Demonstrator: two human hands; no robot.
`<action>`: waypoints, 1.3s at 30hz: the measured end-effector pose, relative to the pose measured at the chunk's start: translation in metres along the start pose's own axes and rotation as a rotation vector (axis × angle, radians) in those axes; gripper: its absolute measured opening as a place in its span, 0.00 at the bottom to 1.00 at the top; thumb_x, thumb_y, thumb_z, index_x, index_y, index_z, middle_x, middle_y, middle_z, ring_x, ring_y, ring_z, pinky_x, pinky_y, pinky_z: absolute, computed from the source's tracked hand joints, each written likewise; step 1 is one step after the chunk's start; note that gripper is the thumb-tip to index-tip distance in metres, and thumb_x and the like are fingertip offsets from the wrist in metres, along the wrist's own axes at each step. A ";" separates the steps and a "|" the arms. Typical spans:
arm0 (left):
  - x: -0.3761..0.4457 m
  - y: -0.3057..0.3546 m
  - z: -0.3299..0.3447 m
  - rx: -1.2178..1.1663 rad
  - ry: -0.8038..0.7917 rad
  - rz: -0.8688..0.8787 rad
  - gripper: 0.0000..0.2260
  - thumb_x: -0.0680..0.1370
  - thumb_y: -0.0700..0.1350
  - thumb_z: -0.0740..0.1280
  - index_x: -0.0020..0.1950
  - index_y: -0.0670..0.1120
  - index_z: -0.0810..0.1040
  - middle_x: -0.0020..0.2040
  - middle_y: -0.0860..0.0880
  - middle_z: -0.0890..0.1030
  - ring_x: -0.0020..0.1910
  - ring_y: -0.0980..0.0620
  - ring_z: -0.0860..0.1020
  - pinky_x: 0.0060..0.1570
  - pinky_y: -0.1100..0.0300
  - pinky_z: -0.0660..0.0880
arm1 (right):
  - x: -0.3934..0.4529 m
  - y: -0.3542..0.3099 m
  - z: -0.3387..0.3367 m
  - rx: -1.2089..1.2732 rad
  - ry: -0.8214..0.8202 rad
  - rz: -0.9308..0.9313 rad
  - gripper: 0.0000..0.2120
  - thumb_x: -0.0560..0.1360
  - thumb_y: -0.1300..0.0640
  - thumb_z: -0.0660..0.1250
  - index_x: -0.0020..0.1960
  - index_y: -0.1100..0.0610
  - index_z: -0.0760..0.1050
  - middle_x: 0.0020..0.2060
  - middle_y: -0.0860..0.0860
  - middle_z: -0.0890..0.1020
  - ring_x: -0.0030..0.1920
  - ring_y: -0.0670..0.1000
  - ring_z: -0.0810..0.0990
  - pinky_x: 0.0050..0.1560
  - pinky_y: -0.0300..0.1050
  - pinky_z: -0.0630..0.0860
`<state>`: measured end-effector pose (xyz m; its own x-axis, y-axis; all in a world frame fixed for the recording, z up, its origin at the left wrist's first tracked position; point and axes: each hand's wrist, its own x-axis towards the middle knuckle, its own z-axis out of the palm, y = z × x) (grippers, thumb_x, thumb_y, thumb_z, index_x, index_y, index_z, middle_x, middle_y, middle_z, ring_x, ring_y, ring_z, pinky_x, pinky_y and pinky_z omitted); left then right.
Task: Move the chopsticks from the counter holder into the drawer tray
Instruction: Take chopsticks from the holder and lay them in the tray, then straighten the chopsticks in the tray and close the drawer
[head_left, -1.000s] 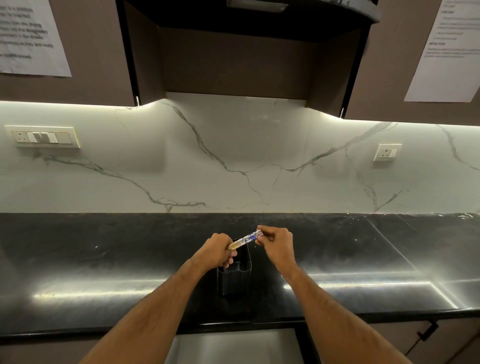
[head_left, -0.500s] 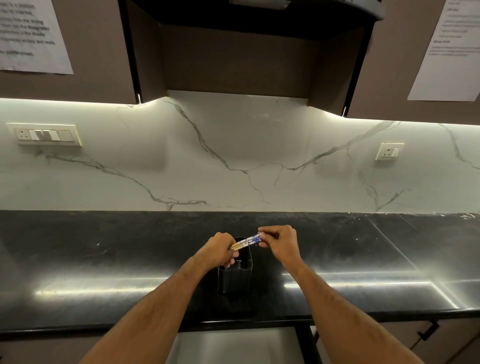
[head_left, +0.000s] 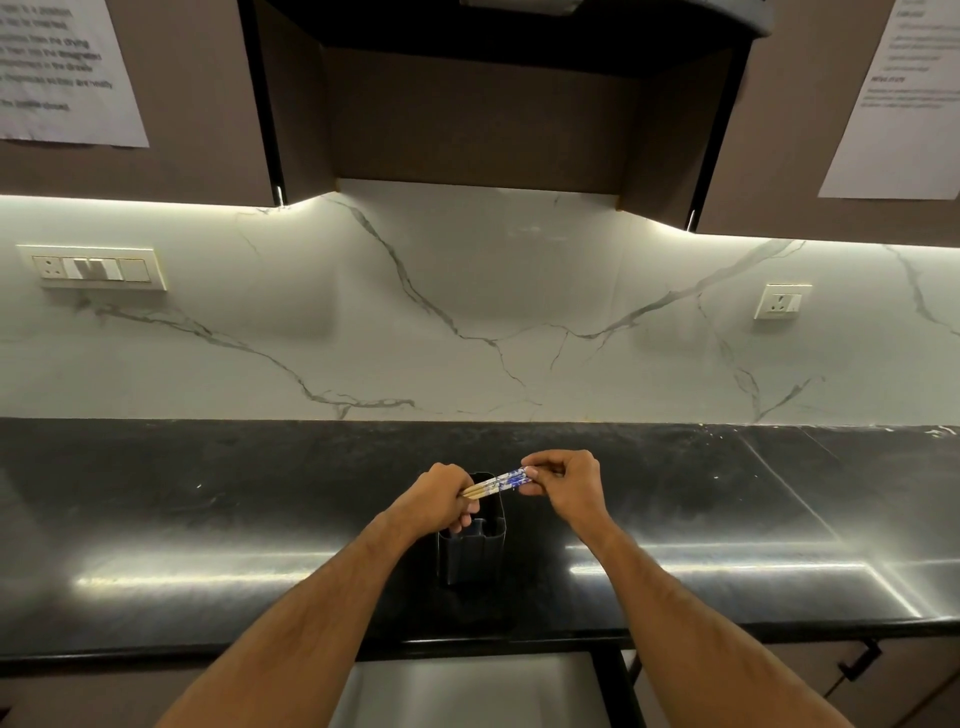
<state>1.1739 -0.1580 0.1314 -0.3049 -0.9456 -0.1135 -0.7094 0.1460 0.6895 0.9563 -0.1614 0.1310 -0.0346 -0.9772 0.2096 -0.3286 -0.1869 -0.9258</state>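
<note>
Hands meet just above the middle of the view, both gripping one small bundle of chopsticks (head_left: 494, 482). The left hand (head_left: 439, 499) has its fingers curled round the plain wooden ends of the sticks. The right hand (head_left: 566, 486), at 3 o'clock from the left, pinches the blue-and-white patterned ends between thumb and fingertips. The bundle runs between the two hands, tilted so its patterned end sits higher, toward 2 o'clock.

Directly under the bundle, at 6 o'clock from it, stands a dark upright holder (head_left: 471, 551) with a ribbed front. The lower fingers of the left hand overlap its rim; whether they touch it cannot be told. The chopsticks are above the holder's mouth, not inside it.

The holder stands on a glossy black stone bench (head_left: 208, 519) that crosses the whole view and shows long streaks of reflected light. At 6 o'clock from the holder, below the bench's front edge, a pale drawer (head_left: 467, 691) is seen between both forearms; its inside cannot be made out.

At 12 o'clock rises a white marble-look backsplash (head_left: 493, 312) with grey veins. A switch panel (head_left: 93, 268) sits at 10 o'clock and a wall socket (head_left: 782, 301) at 2 o'clock. Brown cabinets above carry printed paper sheets (head_left: 62, 67), the text blurred.
</note>
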 end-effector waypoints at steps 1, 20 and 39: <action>-0.001 -0.001 0.000 -0.006 0.006 0.005 0.04 0.81 0.42 0.66 0.51 0.44 0.81 0.45 0.42 0.85 0.39 0.51 0.84 0.49 0.51 0.84 | 0.000 0.000 -0.001 0.004 0.007 0.001 0.07 0.74 0.69 0.72 0.52 0.64 0.84 0.43 0.58 0.86 0.40 0.52 0.88 0.44 0.45 0.85; -0.014 -0.002 0.016 0.195 0.106 0.029 0.04 0.80 0.45 0.70 0.50 0.47 0.84 0.39 0.49 0.84 0.40 0.52 0.84 0.47 0.56 0.83 | -0.027 -0.015 0.026 -0.927 -0.348 -0.443 0.08 0.78 0.59 0.68 0.55 0.52 0.82 0.43 0.51 0.84 0.42 0.49 0.81 0.48 0.44 0.77; -0.093 -0.056 0.125 0.626 -0.088 -0.015 0.07 0.78 0.38 0.66 0.55 0.43 0.81 0.44 0.44 0.80 0.45 0.42 0.81 0.48 0.50 0.80 | -0.136 0.068 0.048 -1.272 -0.642 -0.214 0.08 0.77 0.64 0.65 0.53 0.59 0.81 0.42 0.55 0.81 0.43 0.57 0.81 0.47 0.49 0.79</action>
<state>1.1625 -0.0423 0.0138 -0.3238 -0.9255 -0.1966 -0.9434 0.3000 0.1414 0.9840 -0.0464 0.0245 0.4326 -0.8822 -0.1859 -0.8883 -0.4523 0.0799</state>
